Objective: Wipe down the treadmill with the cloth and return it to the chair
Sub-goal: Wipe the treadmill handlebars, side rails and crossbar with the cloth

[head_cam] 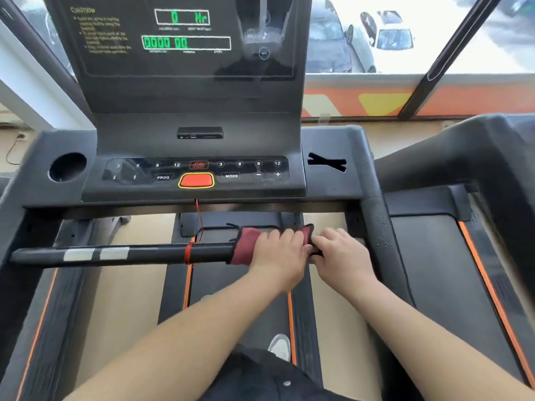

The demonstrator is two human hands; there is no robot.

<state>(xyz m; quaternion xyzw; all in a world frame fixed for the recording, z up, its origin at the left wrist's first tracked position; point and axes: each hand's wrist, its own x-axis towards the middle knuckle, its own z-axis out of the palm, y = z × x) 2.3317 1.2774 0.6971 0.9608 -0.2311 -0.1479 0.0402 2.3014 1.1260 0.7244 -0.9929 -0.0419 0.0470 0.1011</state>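
A dark red cloth with black edging is wrapped over the black crossbar of the treadmill, toward its right end. My left hand presses down on the cloth and grips it around the bar. My right hand sits just to the right, fingers closed on the cloth's right end where it meets the bar. The treadmill console with its red stop button stands above the bar. The chair is out of view.
A red safety cord hangs from the console and coils around the crossbar. A second treadmill stands close on the right. The belt runs below, with my shoe on it. Windows lie ahead.
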